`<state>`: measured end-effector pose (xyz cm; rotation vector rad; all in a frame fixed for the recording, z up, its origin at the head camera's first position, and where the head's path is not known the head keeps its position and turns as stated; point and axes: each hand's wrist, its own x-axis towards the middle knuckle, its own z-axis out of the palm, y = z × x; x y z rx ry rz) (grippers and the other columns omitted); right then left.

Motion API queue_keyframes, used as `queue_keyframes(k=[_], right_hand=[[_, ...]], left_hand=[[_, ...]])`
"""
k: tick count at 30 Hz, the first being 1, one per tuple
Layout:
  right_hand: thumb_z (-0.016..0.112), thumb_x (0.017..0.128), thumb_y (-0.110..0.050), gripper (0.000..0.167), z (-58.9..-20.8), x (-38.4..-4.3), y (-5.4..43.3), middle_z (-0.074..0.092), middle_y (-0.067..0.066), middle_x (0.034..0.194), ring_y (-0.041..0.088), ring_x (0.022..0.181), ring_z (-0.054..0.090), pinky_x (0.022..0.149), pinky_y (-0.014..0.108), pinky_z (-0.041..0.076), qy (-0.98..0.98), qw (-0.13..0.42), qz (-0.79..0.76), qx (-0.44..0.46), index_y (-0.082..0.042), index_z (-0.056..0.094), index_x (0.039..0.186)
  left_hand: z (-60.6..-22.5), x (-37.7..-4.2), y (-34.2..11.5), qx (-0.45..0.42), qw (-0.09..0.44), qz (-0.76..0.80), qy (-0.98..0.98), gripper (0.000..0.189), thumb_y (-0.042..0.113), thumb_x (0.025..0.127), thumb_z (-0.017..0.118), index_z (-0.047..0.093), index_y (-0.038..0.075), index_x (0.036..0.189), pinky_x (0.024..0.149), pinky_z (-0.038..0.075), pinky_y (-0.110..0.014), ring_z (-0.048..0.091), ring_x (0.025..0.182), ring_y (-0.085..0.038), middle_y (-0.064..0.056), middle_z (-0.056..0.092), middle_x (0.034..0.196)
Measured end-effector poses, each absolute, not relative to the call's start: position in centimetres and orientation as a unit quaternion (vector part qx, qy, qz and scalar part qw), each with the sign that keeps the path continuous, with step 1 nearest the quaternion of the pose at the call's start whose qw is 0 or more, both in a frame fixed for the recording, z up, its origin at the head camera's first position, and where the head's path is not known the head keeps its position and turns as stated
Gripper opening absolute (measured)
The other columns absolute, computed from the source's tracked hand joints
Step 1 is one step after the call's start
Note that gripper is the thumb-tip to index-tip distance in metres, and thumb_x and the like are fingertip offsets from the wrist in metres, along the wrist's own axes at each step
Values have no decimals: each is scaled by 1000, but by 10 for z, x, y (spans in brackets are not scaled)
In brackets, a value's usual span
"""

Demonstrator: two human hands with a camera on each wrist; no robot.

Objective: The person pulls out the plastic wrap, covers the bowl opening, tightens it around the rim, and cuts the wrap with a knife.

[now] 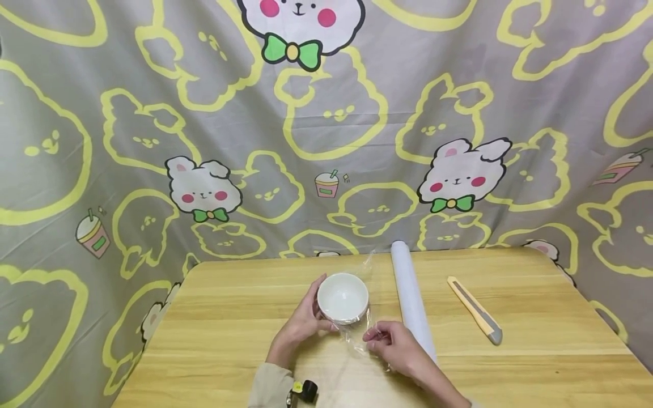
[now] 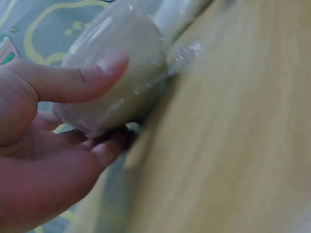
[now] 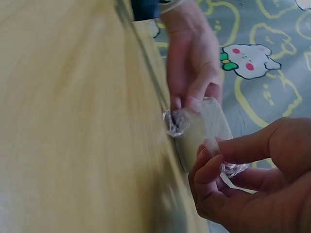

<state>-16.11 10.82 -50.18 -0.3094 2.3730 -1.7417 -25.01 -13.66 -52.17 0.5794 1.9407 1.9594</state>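
A small white bowl (image 1: 343, 298) stands mouth up over the wooden table, with clear cling film (image 1: 357, 342) around its side and trailing past its rim. My left hand (image 1: 304, 318) holds the bowl from the left, thumb near the front and fingers round the far side. In the left wrist view the thumb presses on the film-covered wall of the bowl (image 2: 114, 41), with fingers under its base. At the bowl's lower right, my right hand (image 1: 395, 347) pinches a gathered edge of the film between thumb and fingers, as the right wrist view also shows.
A long white roll (image 1: 412, 300) lies lengthwise on the table (image 1: 229, 317), just right of the bowl and partly behind the right hand. Farther right lies a yellow and grey utility knife (image 1: 475, 310). A patterned curtain (image 1: 326, 130) hangs behind the table.
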Motion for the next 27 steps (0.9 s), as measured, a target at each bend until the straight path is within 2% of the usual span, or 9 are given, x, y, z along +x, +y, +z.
queue_keyframes(k=[4,6,8,12,17,21,27], right_hand=[[72,90,1,4,-505,-160,103,68,5,82,11,67,59,57,21,49,823,71,-552,-115,4,70,90],[73,89,1,4,-506,-161,102,67,4,80,8,67,57,57,21,49,832,60,-539,-119,3,69,88],[73,89,2,4,-506,-161,102,66,2,79,6,66,55,57,21,48,841,50,-525,-123,1,69,88],[74,89,1,6,-507,-161,102,64,-1,77,4,66,54,58,21,48,853,40,-504,-128,-1,69,88],[75,91,-8,9,-505,-159,105,63,-3,78,4,69,56,62,22,52,858,41,-494,-131,-4,67,88],[74,94,-20,16,-497,-157,112,65,-3,82,6,73,58,64,22,52,869,40,-480,-117,-5,68,95],[67,100,-28,35,-483,-159,120,68,1,92,14,79,64,63,25,53,860,40,-504,-69,4,64,116]], left_hand=[[-512,-245,-144,237,197,671,674,130,-27,68,74,-7,7,163,122,17,-46,13,152,-46,-28,2,167],[-507,-242,-144,240,199,656,688,132,-21,70,79,-11,6,162,122,16,-50,16,152,-46,-29,2,167],[-504,-240,-139,230,184,626,722,133,-9,71,86,-11,2,161,122,16,-55,21,150,-46,-30,9,165],[-504,-235,-125,190,128,567,791,136,8,68,96,-4,-3,161,119,19,-64,34,143,-48,-34,26,158],[-509,-231,-115,163,72,570,802,129,2,63,96,9,-4,159,116,28,-65,43,136,-49,-32,38,151],[-509,-231,-115,167,49,574,800,118,1,61,96,23,-2,155,112,36,-62,50,131,-45,-27,46,146],[-508,-232,-114,163,43,573,802,113,2,61,96,29,1,152,110,41,-59,53,128,-41,-24,49,144]])
